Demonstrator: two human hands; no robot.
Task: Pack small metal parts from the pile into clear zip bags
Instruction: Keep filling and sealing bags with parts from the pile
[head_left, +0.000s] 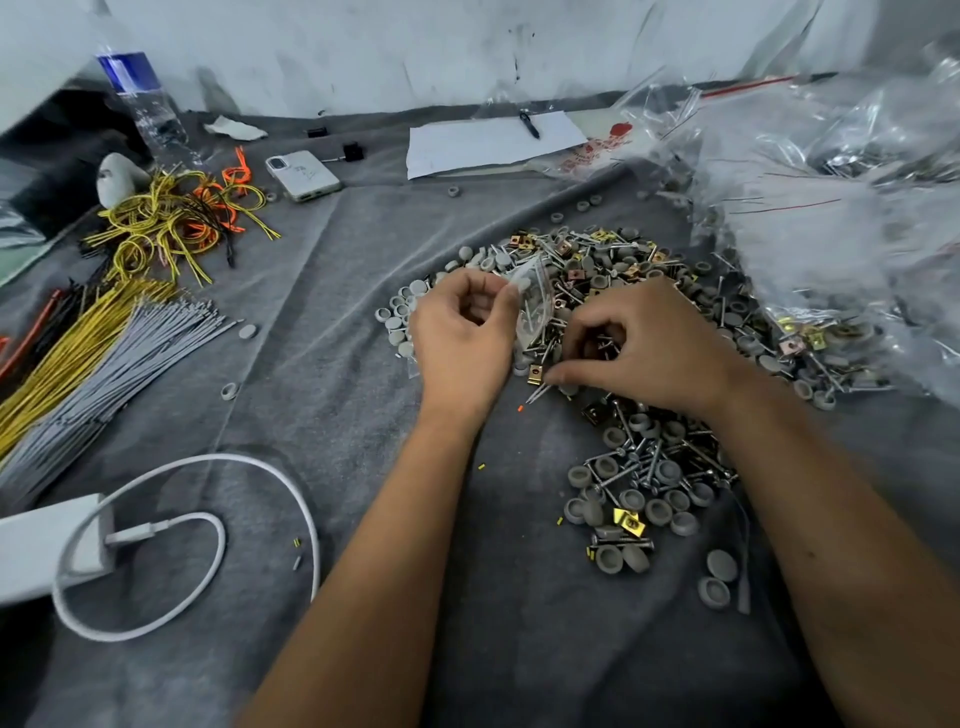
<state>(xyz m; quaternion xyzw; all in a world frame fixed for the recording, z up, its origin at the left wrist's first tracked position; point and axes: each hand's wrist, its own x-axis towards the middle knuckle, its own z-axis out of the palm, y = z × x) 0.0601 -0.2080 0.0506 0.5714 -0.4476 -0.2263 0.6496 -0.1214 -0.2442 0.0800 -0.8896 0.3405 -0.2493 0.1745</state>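
Right hand (641, 345) fingers are curled, picking screws out of the pile (613, 291) on the grey bench cloth (311, 364); left hand (460, 332) pinches the small clear zip bag (535, 306) just beside. Keep the mouth held open and tilted toward the pile. Bag contents are blurry, maybe a few screws already.

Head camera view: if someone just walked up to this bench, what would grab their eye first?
Probably the pile of screws, grey caps and gold clips spread over the grey cloth at centre, with both hands working in it: the left hand pinches a small clear bag and the right hand picks at screws. Next, the heap of clear bags at right and the yellow and grey wires at left.
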